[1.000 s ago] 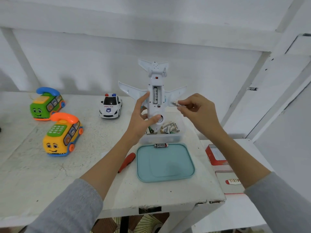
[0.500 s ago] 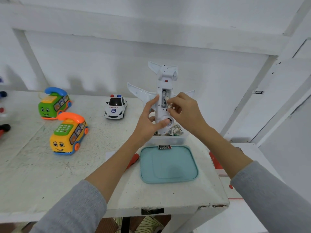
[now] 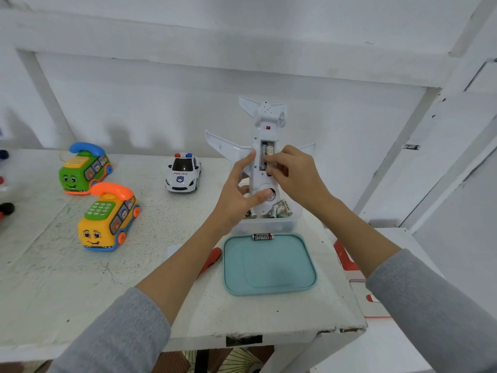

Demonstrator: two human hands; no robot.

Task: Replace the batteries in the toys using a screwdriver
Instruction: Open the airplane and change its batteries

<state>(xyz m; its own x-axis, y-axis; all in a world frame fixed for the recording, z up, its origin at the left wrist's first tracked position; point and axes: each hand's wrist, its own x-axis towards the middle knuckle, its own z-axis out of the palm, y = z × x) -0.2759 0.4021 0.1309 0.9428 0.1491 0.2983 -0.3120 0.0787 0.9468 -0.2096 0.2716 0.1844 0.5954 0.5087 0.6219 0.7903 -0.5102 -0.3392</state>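
My left hand (image 3: 238,193) grips a white toy airplane (image 3: 265,130) by its fuselage and holds it upright, belly toward me, above a clear tub (image 3: 265,226) of several batteries. The belly's battery compartment (image 3: 266,154) is open. My right hand (image 3: 294,173) pinches a battery and presses it into that compartment. One black battery (image 3: 262,236) lies on the far edge of a teal tray (image 3: 269,265). A red-handled screwdriver (image 3: 211,261) lies on the table, partly hidden under my left forearm.
A police car toy (image 3: 183,172), a yellow phone-bus toy (image 3: 109,220) and a green phone-bus toy (image 3: 84,169) stand on the white table (image 3: 53,278). The table's front edge is chipped. A lower white surface at the right carries red-and-white packages (image 3: 347,261).
My right hand has carried a battery from beside the plane to the open compartment and now pushes it in. My left hand keeps the plane upright. The camera has shifted slightly.
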